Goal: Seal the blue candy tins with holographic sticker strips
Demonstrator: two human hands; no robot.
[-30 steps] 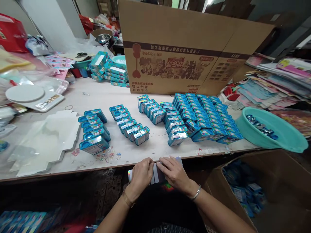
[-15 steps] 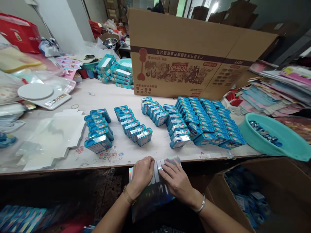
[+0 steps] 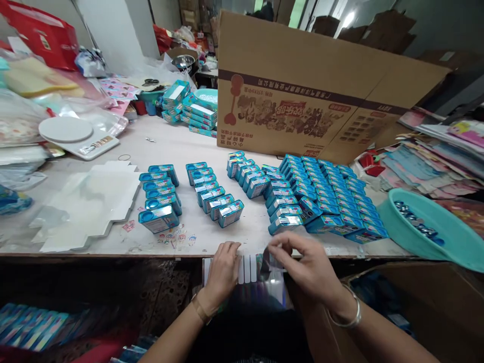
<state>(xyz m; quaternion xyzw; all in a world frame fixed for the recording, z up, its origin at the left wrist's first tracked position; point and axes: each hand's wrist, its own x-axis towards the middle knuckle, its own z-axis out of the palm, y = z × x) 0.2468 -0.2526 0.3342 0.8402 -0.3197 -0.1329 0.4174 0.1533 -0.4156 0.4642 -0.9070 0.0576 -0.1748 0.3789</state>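
My left hand (image 3: 224,268) rests closed on a shiny holographic sticker sheet (image 3: 249,275) lying on my lap at the table's front edge. My right hand (image 3: 306,264) pinches a small shiny sticker (image 3: 269,258) lifted off that sheet, just below the nearest small blue box (image 3: 285,223). Rows of small blue boxes (image 3: 212,194) stand on the table (image 3: 181,151) in front of me, with a dense block of them (image 3: 333,199) to the right.
A big cardboard carton (image 3: 325,96) lies across the back. A teal basin (image 3: 434,229) holding small blue pieces sits at right, an open carton (image 3: 412,307) of blue items below it. Flat white box blanks (image 3: 86,201), a scale (image 3: 75,133) and bags crowd the left.
My right hand has lifted from the sheet and drawn right, peeling up a small sticker. The left hand stays on the sheet. The view has shifted slightly.
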